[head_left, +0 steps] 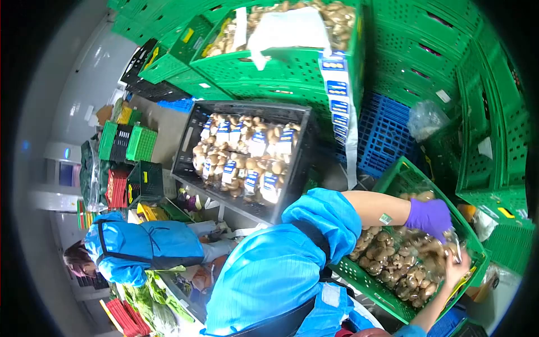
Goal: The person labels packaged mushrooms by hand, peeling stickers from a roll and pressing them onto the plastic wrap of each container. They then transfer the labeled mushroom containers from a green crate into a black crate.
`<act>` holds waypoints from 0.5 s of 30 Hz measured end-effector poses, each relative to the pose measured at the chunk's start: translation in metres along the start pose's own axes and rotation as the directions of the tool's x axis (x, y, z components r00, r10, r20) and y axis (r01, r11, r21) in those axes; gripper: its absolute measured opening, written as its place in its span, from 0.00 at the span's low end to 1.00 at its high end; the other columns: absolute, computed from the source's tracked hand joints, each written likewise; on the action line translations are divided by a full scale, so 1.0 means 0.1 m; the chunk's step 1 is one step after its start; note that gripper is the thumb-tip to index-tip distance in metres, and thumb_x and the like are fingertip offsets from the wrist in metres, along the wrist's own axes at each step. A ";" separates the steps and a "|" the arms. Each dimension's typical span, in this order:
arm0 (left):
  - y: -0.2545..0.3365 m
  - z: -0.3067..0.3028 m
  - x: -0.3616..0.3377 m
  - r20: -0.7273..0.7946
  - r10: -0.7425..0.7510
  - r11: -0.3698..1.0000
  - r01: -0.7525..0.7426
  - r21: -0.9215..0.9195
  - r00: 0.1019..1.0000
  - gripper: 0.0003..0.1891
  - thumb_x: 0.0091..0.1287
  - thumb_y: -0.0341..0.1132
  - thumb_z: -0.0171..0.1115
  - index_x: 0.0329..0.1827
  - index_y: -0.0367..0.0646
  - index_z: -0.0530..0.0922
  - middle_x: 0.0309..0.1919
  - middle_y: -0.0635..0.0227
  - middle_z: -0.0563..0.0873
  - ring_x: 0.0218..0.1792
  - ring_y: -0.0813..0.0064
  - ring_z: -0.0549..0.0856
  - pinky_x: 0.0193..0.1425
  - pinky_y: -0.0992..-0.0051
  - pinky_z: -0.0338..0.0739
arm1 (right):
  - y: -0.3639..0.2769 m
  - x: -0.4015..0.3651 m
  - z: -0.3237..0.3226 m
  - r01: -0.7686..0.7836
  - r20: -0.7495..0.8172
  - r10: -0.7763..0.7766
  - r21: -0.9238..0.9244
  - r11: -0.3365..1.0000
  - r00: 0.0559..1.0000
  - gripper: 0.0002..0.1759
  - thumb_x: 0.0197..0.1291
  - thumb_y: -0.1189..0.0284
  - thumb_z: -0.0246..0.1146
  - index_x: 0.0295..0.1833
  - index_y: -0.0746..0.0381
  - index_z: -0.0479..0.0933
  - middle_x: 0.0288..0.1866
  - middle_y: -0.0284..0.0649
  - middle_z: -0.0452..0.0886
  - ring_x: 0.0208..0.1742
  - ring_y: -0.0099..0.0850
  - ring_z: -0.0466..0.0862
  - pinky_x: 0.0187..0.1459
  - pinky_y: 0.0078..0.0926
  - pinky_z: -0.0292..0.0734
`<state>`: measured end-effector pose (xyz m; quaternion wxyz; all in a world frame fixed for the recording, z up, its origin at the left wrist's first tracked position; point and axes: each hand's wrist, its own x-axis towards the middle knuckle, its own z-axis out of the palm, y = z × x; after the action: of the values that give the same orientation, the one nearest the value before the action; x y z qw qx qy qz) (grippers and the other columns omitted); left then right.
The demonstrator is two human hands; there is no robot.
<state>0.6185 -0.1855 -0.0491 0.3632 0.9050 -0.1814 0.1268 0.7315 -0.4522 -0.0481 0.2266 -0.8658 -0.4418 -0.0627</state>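
Observation:
My left hand (429, 217), in a purple glove, reaches into a green crate (412, 174) with its fingers closed on the upper side of a clear film pack of mushrooms (431, 247). My bare right hand (456, 265) comes from the lower right and grips the same pack near the crate's right side. Loose-looking brown mushrooms (393, 269), partly under shiny film, fill the crate around it. Motion blurs the pack and my fingertips a little. A black crate (188, 135) to the left holds mushroom packs with blue and white labels (229, 171).
A label strip (340, 106) hangs from a green crate of mushrooms (275, 76) at the top. Blue crates (387, 126) and tall green stacks (426, 33) stand behind. At the left, a co-worker in blue (168, 241) is beside leafy greens (147, 300).

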 end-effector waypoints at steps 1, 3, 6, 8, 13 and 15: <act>0.24 -0.31 -0.06 -0.121 0.072 0.997 -0.075 -0.015 0.990 0.22 0.58 0.58 0.59 0.29 0.45 0.80 0.21 0.61 0.82 0.27 0.58 0.83 0.27 0.63 0.73 | -0.36 0.06 -0.32 -0.020 -0.093 0.020 0.003 1.000 0.995 0.18 0.43 0.66 0.74 0.34 0.65 0.77 0.28 0.43 0.77 0.33 0.39 0.76 0.38 0.35 0.71; 0.70 -1.05 -0.23 -0.077 0.033 0.998 -0.029 0.054 0.996 0.21 0.58 0.57 0.58 0.30 0.47 0.79 0.20 0.62 0.80 0.23 0.58 0.80 0.24 0.63 0.71 | -0.70 0.08 -0.83 0.018 -0.093 -0.016 0.017 1.000 0.996 0.16 0.47 0.69 0.72 0.36 0.67 0.76 0.30 0.42 0.75 0.34 0.37 0.74 0.37 0.32 0.69; 0.90 -2.00 -1.09 -0.053 0.079 0.989 -0.072 0.133 0.995 0.18 0.58 0.55 0.58 0.37 0.49 0.78 0.22 0.63 0.79 0.21 0.57 0.78 0.23 0.64 0.70 | -1.98 0.28 -1.21 -0.038 -0.057 0.038 0.009 0.999 0.998 0.17 0.44 0.71 0.73 0.36 0.67 0.75 0.31 0.42 0.74 0.33 0.37 0.73 0.37 0.33 0.69; 0.89 -2.64 -1.86 -0.086 0.244 0.962 -0.230 0.146 0.966 0.20 0.56 0.52 0.59 0.46 0.51 0.78 0.28 0.65 0.80 0.25 0.59 0.80 0.26 0.65 0.73 | -2.93 0.45 -1.09 -0.007 -0.030 0.009 0.057 0.998 0.999 0.18 0.42 0.71 0.73 0.36 0.67 0.75 0.32 0.43 0.75 0.33 0.38 0.74 0.38 0.31 0.69; 1.04 -4.14 -3.87 0.134 -0.537 0.843 0.532 0.075 0.833 0.14 0.62 0.43 0.61 0.43 0.42 0.79 0.34 0.58 0.83 0.36 0.57 0.83 0.36 0.66 0.76 | -4.94 0.86 0.16 0.084 0.110 -0.138 0.394 0.915 0.984 0.21 0.36 0.61 0.75 0.29 0.64 0.75 0.22 0.42 0.75 0.25 0.35 0.73 0.31 0.29 0.70; 0.68 -4.42 -4.91 0.011 -0.573 0.818 0.572 -0.050 0.820 0.14 0.64 0.43 0.61 0.42 0.40 0.80 0.35 0.58 0.84 0.38 0.61 0.84 0.42 0.67 0.76 | -5.74 1.01 0.72 -0.107 0.323 -0.057 0.469 0.877 0.945 0.20 0.38 0.59 0.73 0.26 0.64 0.77 0.22 0.43 0.78 0.25 0.32 0.77 0.30 0.29 0.71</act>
<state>0.1042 0.1953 0.1261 0.4080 0.9078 0.0963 0.0094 0.3303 -0.0543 0.1127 0.3585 -0.7863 -0.4635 0.1961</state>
